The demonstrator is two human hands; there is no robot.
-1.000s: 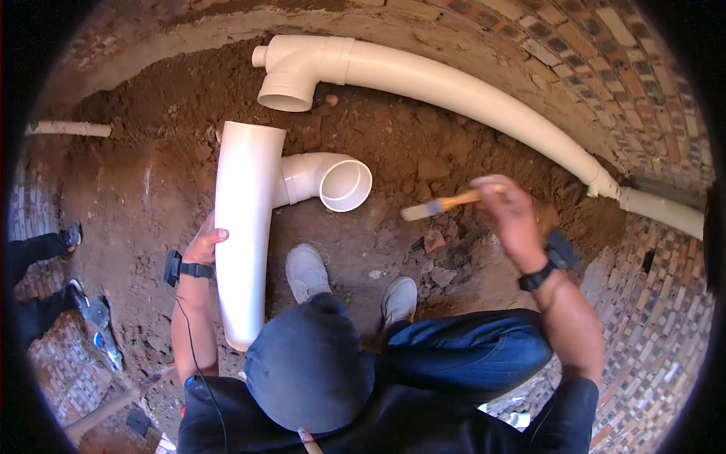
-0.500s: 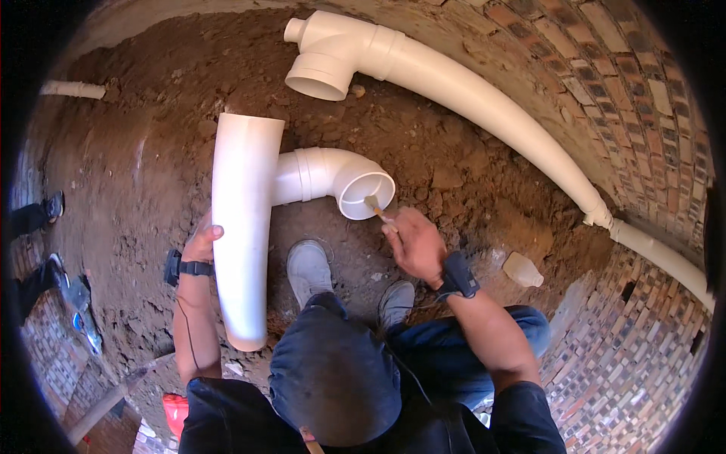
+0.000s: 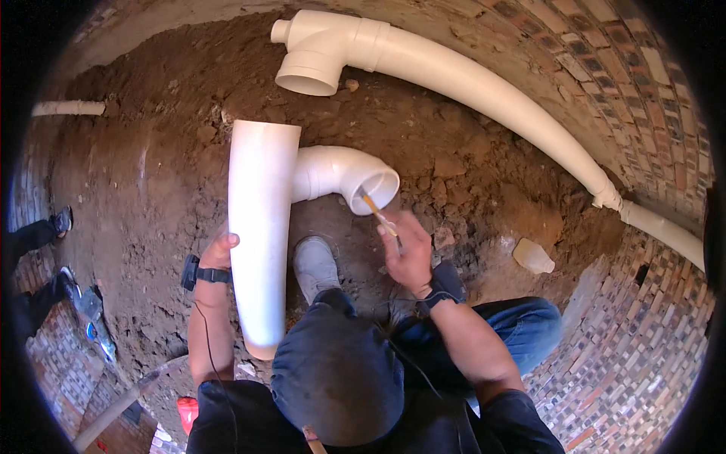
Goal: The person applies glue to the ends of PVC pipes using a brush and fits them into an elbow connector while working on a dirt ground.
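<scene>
My left hand [image 3: 217,251] grips the side of an upright-looking white plastic pipe [image 3: 259,227], its thumb showing at the pipe's edge. A white elbow fitting [image 3: 336,170] sticks out to the pipe's right, its round opening facing me. My right hand [image 3: 408,253] holds a paintbrush [image 3: 378,214] by its yellow handle, with the bristle end inside the elbow's opening. A translucent plastic container [image 3: 533,256] lies on the dirt to the right of that hand.
A long white pipe [image 3: 469,91] with a tee runs along the brick wall [image 3: 635,68]. A thin pipe [image 3: 68,108] lies at far left, where another person's legs [image 3: 38,242] show. My shoe [image 3: 316,268] is on the dirt [image 3: 166,189]; a red object [image 3: 187,415] sits at lower left.
My right hand has moved left with the brush, from out over the dirt into the elbow's opening. The container beside it has come into sight. My left hand still grips the pipe.
</scene>
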